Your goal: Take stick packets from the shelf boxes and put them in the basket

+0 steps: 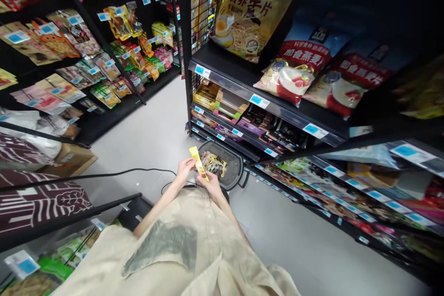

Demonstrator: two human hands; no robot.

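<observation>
Between my two hands, in front of my body, is a slim yellow snack packet [199, 163]. My left hand [186, 169] pinches it near its upper end. Lower down, the fingers of my right hand [210, 183] close on its other end. Beyond and below the hands, a dark grey shopping basket [237, 163] stands by the foot of the shelf. Several small wrapped packets [215, 165] in mixed colours lie inside it. What is printed on the yellow packet is too small to read.
A black shelf [222, 71] ahead and to the right carries large cereal bags [248, 14] and boxed snacks. Bagged snacks [55, 37] fill racks on the left. A black cable [138, 169] crosses over the grey floor [156, 115]. A cardboard box [74, 159] stands at left.
</observation>
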